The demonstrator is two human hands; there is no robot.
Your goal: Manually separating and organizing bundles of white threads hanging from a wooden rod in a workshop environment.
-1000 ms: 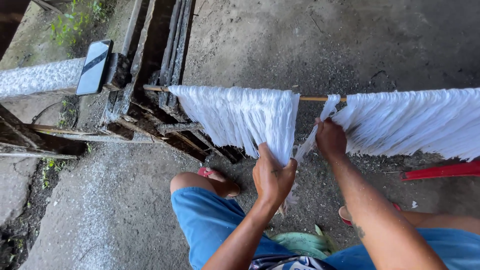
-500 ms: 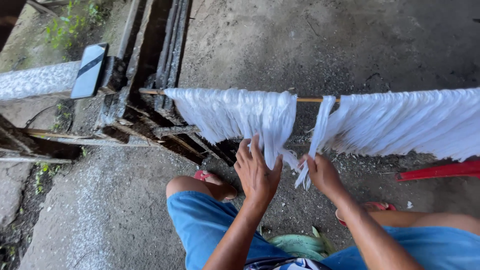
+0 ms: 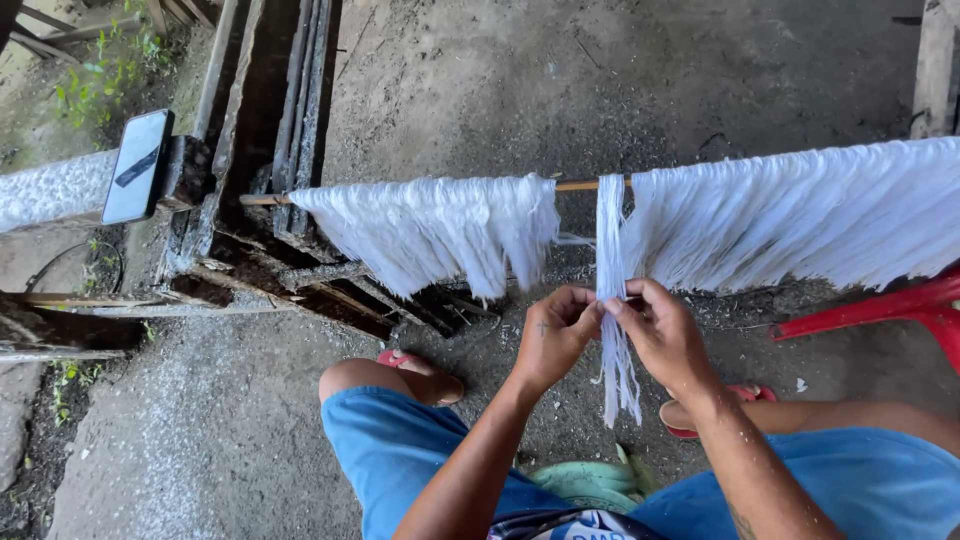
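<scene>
White fibre strands, one narrow bundle hanging from a thin wooden rod, sit pinched between both hands just below the picture's centre. The left hand closes thumb and fingertips on the bundle from its nine o'clock side; the right hand grips it from three o'clock, fingers curled together around the same stretch, so the two hands meet on the strands. Below the hands the loose ends dangle free toward six o'clock. The fibres look light, soft and limp, likely to slip or tangle, so a firm pinch high up near the rod seems the safest hold; whether they are damp cannot be told from this view. At nine o'clock of the bundle hangs a wider white curtain of fibres, and at three o'clock a longer curtain runs to the frame's edge. Further out, at ten o'clock, a dark phone rests on weathered timber beams. At four o'clock a red plastic chair shows partly. The person's blue shorts fill six o'clock, above grey concrete ground.
</scene>
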